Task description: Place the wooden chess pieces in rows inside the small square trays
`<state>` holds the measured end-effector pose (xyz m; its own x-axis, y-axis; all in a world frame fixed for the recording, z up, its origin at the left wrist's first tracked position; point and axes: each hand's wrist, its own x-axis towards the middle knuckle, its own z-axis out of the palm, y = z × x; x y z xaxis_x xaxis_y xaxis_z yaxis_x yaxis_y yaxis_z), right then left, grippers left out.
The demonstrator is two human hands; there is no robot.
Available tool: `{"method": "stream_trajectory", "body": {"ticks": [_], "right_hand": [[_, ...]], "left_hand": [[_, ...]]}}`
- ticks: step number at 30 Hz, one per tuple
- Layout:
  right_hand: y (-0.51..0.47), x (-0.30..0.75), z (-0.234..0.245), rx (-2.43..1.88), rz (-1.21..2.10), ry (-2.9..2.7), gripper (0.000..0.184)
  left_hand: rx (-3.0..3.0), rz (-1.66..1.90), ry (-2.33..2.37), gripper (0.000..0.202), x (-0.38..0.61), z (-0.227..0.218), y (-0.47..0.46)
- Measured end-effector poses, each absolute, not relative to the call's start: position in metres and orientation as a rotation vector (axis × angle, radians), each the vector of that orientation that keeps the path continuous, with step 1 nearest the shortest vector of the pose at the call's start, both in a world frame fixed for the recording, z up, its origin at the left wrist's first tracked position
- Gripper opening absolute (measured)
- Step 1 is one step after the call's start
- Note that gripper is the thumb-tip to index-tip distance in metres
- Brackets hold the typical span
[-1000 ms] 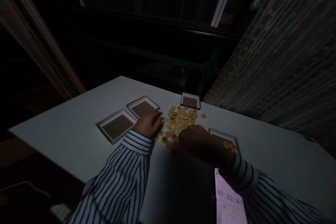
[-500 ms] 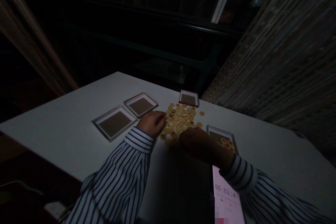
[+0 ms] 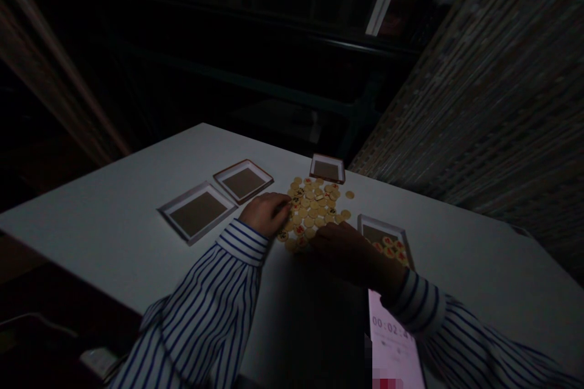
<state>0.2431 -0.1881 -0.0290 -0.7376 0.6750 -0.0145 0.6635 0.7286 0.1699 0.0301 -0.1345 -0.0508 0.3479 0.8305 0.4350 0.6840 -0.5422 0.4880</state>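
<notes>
Tan round pieces [image 3: 312, 213] carry red or black marks; white sleeves [image 3: 212, 310] at seven and four o'clock have blue stripes; the phone screen [image 3: 392, 364] at five o'clock is pinkish.

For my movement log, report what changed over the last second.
The left hand moved right, to the left edge of the disc pile. The right hand drew slightly toward the person; more red-marked discs show in the right-hand tray. The other trays stayed put.
</notes>
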Motion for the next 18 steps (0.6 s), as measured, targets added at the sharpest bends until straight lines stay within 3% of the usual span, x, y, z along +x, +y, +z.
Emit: {"method": "stream_trajectory", "body": {"ticks": [11,18], "right_hand": [[-0.193,0.241,-0.009,1.237,0.013,2.76,0.019],[-0.186,0.256,-0.012,1.469,-0.696,3.101,0.015]], "left_hand": [[2.436,0.926,1.351,0.03,0.034,-0.052,-0.137],[2.415,0.972,1.261,0.027,0.04,-0.047,-0.143]]}}
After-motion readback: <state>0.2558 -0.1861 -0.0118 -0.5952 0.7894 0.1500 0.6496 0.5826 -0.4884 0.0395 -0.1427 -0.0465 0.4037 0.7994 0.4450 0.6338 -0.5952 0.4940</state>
